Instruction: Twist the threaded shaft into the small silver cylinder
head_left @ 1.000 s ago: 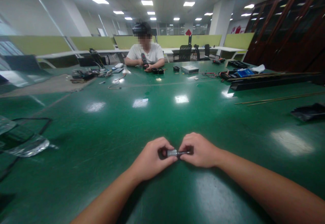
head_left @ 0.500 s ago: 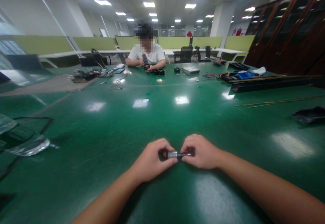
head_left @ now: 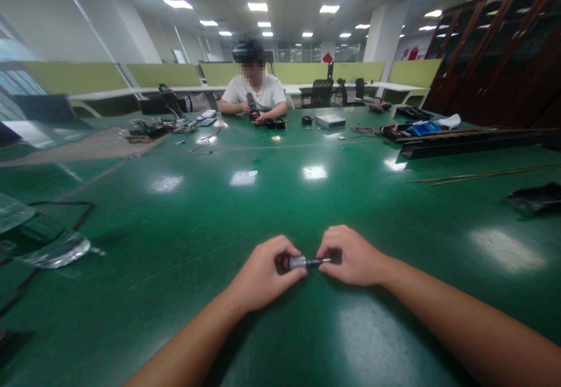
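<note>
Close in front of me, my left hand [head_left: 265, 273] pinches a small silver cylinder [head_left: 298, 262] between thumb and fingers. A thin dark rod [head_left: 312, 262] sticks out of the cylinder toward the right, with a shinier tip. My right hand [head_left: 353, 257] has its thumb and fingertips closed around the rod's outer end. The part lies level, just above the green tabletop [head_left: 280, 206]. The cylinder's left end is partly hidden by my left fingers, and what exactly the part is cannot be made out.
Across the table a person [head_left: 254, 92] in a white shirt holds a dark power tool [head_left: 252, 105]. A clear plastic container [head_left: 52, 249] and black cable lie at left. On the right are thin rods [head_left: 482, 172], a black tray [head_left: 534, 197] and long black channels [head_left: 464, 144]. Electronic parts [head_left: 151, 128] clutter the far left.
My right hand has shifted slightly right and away from me along the rod, so more of the rod shows. My left hand stays nearly in place on the cylinder.
</note>
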Action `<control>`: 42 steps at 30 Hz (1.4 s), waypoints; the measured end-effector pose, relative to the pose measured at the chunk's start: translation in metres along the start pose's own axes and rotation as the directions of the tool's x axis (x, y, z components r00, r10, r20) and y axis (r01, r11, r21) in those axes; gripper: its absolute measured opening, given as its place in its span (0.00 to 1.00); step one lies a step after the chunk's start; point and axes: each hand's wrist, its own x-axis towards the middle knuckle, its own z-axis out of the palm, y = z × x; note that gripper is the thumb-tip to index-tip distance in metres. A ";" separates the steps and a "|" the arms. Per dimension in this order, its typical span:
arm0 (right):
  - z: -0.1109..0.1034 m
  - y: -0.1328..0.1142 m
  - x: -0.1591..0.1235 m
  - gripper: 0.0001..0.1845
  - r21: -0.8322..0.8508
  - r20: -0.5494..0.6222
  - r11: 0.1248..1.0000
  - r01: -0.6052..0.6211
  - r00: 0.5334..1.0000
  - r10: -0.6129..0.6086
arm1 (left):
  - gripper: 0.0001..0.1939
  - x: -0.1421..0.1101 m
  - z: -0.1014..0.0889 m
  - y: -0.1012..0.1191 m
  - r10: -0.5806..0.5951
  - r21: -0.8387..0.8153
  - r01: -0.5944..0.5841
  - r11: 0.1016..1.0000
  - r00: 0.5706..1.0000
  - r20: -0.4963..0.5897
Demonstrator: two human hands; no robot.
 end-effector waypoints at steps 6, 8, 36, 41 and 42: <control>-0.002 0.000 0.000 0.04 -0.003 0.009 1.000 -0.002 1.000 0.002 | 0.06 -0.001 0.000 -0.001 -0.008 -0.005 0.008 1.000 1.000 -0.001; -0.003 0.001 0.001 0.04 -0.002 0.013 1.000 0.000 1.000 0.000 | 0.06 -0.001 0.000 -0.001 -0.008 -0.007 0.008 1.000 1.000 -0.001; -0.016 0.014 0.001 0.03 0.046 0.086 0.999 0.004 0.996 -0.008 | 0.07 -0.001 -0.002 -0.001 -0.038 -0.017 0.038 0.999 0.999 0.007; -0.020 0.022 0.001 0.03 0.061 0.124 0.996 -0.073 0.990 0.065 | 0.07 -0.002 -0.001 -0.002 -0.032 -0.012 0.032 0.999 0.999 0.010; -0.021 0.025 0.001 0.03 0.074 0.133 0.992 -0.098 0.987 0.087 | 0.07 -0.002 -0.001 -0.002 -0.033 -0.009 0.033 0.999 0.999 0.010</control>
